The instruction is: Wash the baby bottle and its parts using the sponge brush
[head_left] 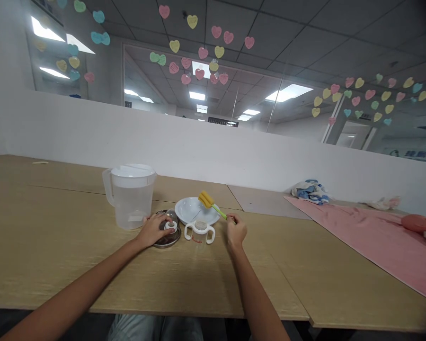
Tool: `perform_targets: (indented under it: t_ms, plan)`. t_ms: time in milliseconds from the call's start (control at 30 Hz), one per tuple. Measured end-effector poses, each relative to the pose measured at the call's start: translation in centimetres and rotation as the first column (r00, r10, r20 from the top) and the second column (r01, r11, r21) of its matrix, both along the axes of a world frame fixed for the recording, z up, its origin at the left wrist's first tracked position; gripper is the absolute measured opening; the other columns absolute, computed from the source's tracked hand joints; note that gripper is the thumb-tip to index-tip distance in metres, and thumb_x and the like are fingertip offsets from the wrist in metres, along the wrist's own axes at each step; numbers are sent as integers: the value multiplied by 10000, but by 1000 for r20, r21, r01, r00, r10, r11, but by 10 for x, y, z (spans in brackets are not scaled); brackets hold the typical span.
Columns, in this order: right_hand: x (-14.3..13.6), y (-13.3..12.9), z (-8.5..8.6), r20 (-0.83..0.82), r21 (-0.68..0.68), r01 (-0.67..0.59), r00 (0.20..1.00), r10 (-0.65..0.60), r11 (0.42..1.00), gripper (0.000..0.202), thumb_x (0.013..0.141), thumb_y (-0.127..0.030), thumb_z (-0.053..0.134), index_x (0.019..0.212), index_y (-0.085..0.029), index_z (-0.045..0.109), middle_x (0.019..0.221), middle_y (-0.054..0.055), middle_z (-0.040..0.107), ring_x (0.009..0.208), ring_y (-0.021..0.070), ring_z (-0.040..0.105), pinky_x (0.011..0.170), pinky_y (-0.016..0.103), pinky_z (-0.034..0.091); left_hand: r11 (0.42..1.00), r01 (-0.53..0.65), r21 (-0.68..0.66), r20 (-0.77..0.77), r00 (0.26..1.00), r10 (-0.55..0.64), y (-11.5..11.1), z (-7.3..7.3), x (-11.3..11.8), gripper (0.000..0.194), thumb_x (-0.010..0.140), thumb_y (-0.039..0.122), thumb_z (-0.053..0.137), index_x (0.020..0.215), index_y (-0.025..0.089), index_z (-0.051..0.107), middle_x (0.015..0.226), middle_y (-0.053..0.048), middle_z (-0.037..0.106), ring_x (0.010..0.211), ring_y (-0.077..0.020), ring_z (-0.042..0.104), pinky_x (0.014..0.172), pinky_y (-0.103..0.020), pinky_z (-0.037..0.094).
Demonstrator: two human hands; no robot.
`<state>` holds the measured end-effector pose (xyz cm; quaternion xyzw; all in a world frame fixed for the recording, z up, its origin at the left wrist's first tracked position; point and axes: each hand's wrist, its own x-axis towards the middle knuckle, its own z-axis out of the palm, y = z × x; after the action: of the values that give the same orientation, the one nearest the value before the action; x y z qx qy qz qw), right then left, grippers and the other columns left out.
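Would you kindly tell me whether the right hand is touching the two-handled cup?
Apart. In the head view, a strip of tabletop shows between the right hand and the two-handled cup.

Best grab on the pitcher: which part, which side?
I'd take the pitcher by its handle, from the person's left: it stands upright with the handle jutting that way, and the left hand is by its opposite side, so that approach should stay unobstructed.
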<state>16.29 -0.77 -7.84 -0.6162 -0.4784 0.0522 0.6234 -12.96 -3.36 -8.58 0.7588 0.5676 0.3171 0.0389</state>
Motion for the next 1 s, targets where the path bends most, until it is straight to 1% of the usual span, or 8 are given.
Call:
perform_targets:
  t_ms: [200, 367, 567, 667, 800, 900, 1000]
  plan:
    - [0, -1, 1, -5, -24, -16, 1000, 16, 1000, 312, 658, -370, 445, 724, -179, 684, 704, 54, 671, 664, 206, 565, 602, 266, 352, 1000, -2, -19, -5, 1000, 2, -2, 3, 1, 295, 752, 498, 563, 920, 267, 637, 1121, -42, 631, 1064, -298, 517, 911, -478, 328]
    - [-2, -3, 3, -6, -35, -18, 1000, 18, 999, 322, 659, -384, 442, 721, -179, 683, 690, 58, 667, 645, 205, 558, 605, 272, 356, 999, 0, -52, -30, 1000, -1, -2, 4, 1, 298, 742, 463, 590, 963, 267, 628, 1146, -53, 619, 1073, -308, 504, 914, -493, 312]
    - [-1, -2, 1, 3, -10, -22, 1000, 22, 1000, 321, 662, -383, 449, 718, -174, 685, 687, 59, 668, 649, 206, 557, 597, 269, 354, 999, 24, -40, -6, 1000, -24, 0, 0, -1, 316, 777, 507, 532, 962, 261, 605, 1127, -43, 617, 1052, -299, 503, 909, -491, 303]
    - [0, 0, 0, 2, -26, -18, 1000, 19, 1000, 311, 663, -376, 450, 717, -177, 682, 688, 52, 666, 641, 203, 556, 585, 265, 345, 999, 31, -18, 3, 1000, -31, 0, 0, -1, 320, 791, 512, 506, 957, 250, 584, 1091, -40, 625, 1031, -287, 512, 912, -480, 300]
    - [0, 0, -2, 23, -11, -16, 1000, 16, 1000, 325, 674, -381, 438, 729, -175, 683, 694, 53, 669, 639, 201, 553, 586, 266, 345, 999, 38, -5, -23, 999, -39, -3, 2, 0, 322, 797, 523, 482, 925, 241, 570, 1002, -40, 640, 982, -275, 533, 891, -459, 320]
    - [0, 0, -2, 24, -9, -19, 1000, 19, 1000, 326, 674, -386, 439, 723, -173, 682, 695, 55, 672, 653, 203, 558, 597, 266, 352, 999, 42, -7, -50, 998, -42, -4, 3, 1, 304, 780, 509, 504, 898, 238, 575, 994, -49, 642, 987, -279, 533, 895, -458, 320]
    - [-1, -1, -1, 25, -24, -30, 999, 31, 999, 322, 674, -387, 446, 727, -176, 684, 700, 57, 677, 663, 209, 564, 596, 267, 351, 999, 38, -17, -62, 997, -39, -5, 4, 1, 296, 753, 476, 545, 928, 242, 590, 1049, -62, 637, 1014, -295, 524, 904, -474, 314]
